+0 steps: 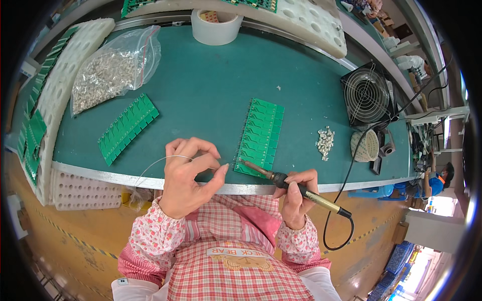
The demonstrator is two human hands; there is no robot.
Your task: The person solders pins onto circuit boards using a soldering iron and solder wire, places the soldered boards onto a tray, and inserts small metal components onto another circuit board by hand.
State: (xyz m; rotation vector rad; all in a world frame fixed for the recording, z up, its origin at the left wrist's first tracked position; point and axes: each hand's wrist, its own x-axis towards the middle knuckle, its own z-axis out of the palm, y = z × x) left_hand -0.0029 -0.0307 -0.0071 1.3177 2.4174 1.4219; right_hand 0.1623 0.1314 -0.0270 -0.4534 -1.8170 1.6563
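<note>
My left hand [193,178] pinches a thin solder wire [155,161], its finger and thumb tips just left of the middle green circuit-board panel [261,130]. My right hand [296,198] grips a soldering iron [314,195], whose tip rests at the lower left edge of that panel, by its row of pins. Another green panel [128,129] lies at a slant to the left. A small pile of metal parts [325,143] sits to the right.
A bag of small parts [108,75], foam racks [80,55] with boards, a tape roll [216,35], a fan [366,93], a woven basket [362,148] and iron stand [384,143] surround the work. The iron's cable loops at right. The mat's metal edge [115,174] runs nearest me.
</note>
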